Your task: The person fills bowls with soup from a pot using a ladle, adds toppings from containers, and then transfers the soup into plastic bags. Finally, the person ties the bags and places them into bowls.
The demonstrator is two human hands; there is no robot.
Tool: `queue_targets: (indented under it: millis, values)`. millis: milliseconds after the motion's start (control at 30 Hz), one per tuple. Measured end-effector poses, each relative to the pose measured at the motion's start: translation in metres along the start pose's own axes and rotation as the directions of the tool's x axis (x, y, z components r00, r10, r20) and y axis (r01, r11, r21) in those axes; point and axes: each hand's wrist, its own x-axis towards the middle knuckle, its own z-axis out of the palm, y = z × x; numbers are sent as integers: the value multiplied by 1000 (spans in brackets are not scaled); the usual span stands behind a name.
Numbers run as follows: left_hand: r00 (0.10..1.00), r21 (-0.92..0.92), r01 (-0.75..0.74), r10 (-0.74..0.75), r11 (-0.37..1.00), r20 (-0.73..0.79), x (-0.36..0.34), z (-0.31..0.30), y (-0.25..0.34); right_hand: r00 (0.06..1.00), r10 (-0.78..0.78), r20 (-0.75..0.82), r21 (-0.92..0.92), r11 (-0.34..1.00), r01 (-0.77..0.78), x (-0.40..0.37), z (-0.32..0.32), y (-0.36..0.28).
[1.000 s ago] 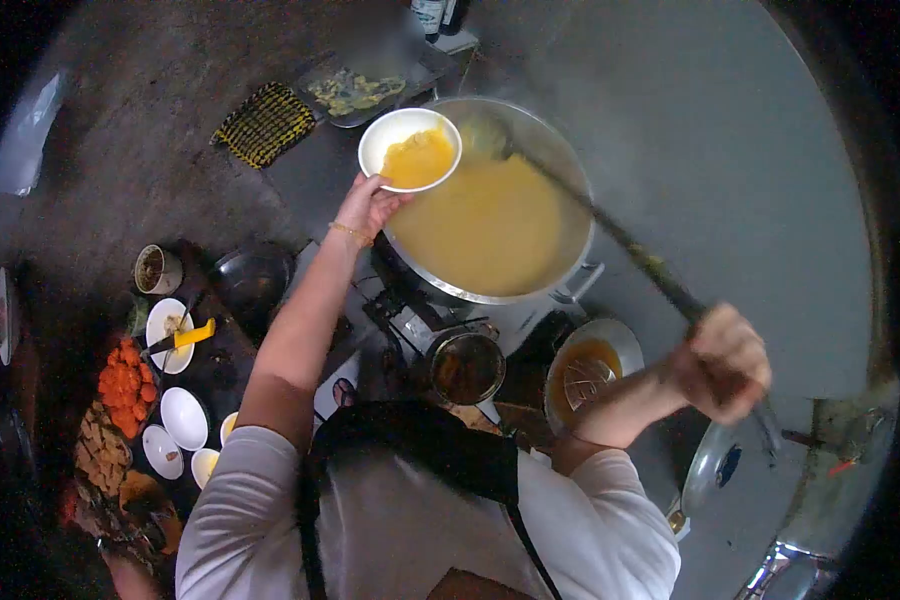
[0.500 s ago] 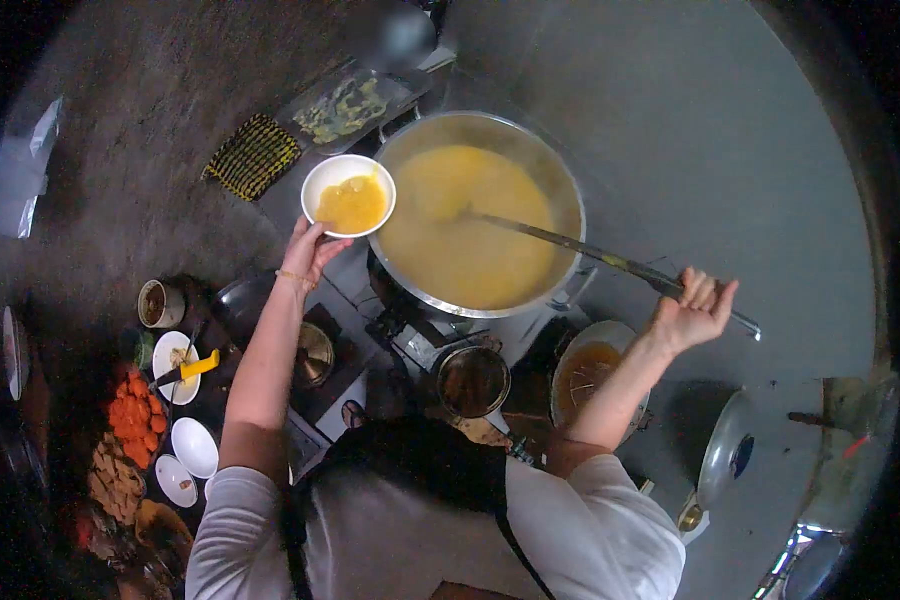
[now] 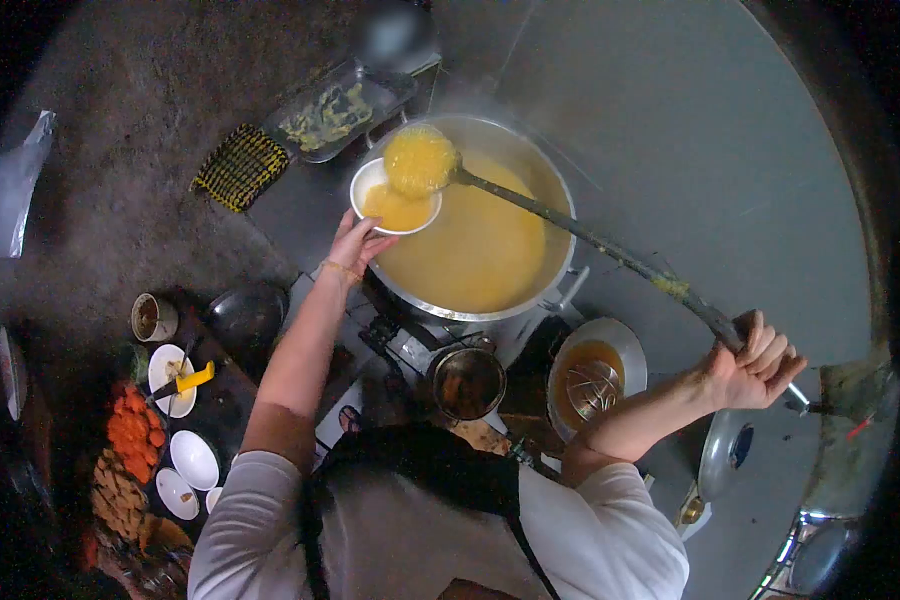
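Note:
A large metal pot (image 3: 490, 235) holds steaming yellow soup. My left hand (image 3: 358, 246) grips a white bowl (image 3: 400, 212) by its lower edge, over the pot's left rim; yellow soup lies in the bowl. At the far right my right hand (image 3: 755, 365) is wrapped round the end of a long ladle (image 3: 580, 232). Its full head (image 3: 420, 160) hangs at the bowl's upper right edge and covers part of the bowl. Whether ladle and bowl touch, I cannot tell.
A clear tray (image 3: 335, 115) and a black-and-yellow woven cloth (image 3: 240, 168) sit beyond the pot. Nearer are a small pot (image 3: 468, 383) and a pan with a whisk (image 3: 595, 385). White bowls (image 3: 194, 459), a yellow-handled knife (image 3: 192, 379) and orange pieces (image 3: 135, 430) lie left.
The ladle head has risen out of the soup, full, and come to the bowl. My left hand has brought the bowl rightward; my right hand has moved right and down.

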Motion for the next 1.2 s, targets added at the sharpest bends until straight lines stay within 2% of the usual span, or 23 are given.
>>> queue_targets:
  millis: [133,267,333,367,433,467,533,600,667,700,733,767,800,833,900,933,1000,1033,1100,1133,1200]
  values:
    - [999,-13,-9,9,1000,42,5,4,-6,996,-70,-64,-30,997,68,-5,4,0]
    - [999,-29,11,-10,1000,32,-1,-1,-6,985,-97,-141,-43,995,92,1,-19,-13]
    - [999,-112,-19,23,994,38,-5,-6,-5,973,-170,-159,-72,984,160,2,-19,-7]
    - [999,-123,-24,27,992,19,-8,-9,-4,976,-149,-157,-66,988,140,0,-18,-4]
    - [999,-159,-49,49,986,0,-13,-14,4,989,-140,-49,-217,968,126,-8,3,19]
    - [999,-124,-45,45,991,-5,-16,-17,10,995,-55,86,-200,977,71,-14,0,34]
    - [997,-100,-73,71,992,-17,-26,-19,25,944,63,323,-410,909,79,-38,11,82]
    - [991,-94,-136,137,986,6,-28,-28,32,862,191,470,-322,946,-34,-57,-2,121]
    - [989,-93,-144,145,985,-6,-37,-29,42,903,271,334,-351,925,-148,-68,-16,143]
    - [988,-98,-153,152,983,-21,-40,-31,46,904,267,333,-350,925,-145,-64,-20,145]
    - [987,-68,-162,160,984,-33,-37,-41,45,963,243,121,-379,907,-182,-58,-25,144]
    - [987,-68,-161,160,985,-30,-39,-47,46,974,203,-97,-400,889,-224,-52,-30,139]
    - [990,-50,-141,139,989,-39,-42,-51,47,955,173,-241,-385,886,-258,-44,-32,132]
    - [991,-32,-124,123,992,-47,-44,-55,47,943,68,-327,-438,873,-215,-40,-32,124]
    - [992,-25,-118,117,993,-49,-46,-62,43,879,-36,-476,-405,896,-183,-31,-31,101]
    - [993,-20,-103,102,994,-54,-48,-61,42,879,-40,-474,-405,897,-178,-26,-32,88]
    - [991,-14,-118,117,993,-61,-55,-51,38,932,-32,-360,-276,958,-73,-19,-33,61]
    - [988,-9,-134,133,991,-72,-57,-45,37,933,-42,-357,-279,958,-63,-16,-29,50]
    - [990,-3,-130,130,992,-46,-48,-47,27,964,-78,-255,-162,986,37,-11,-16,30]
    - [992,2,-122,122,993,-31,-45,-47,23,964,-83,-253,-163,986,42,-9,-11,22]
    - [994,-11,-112,112,994,-8,-39,-43,16,976,-77,-205,-43,997,69,-6,2,9]
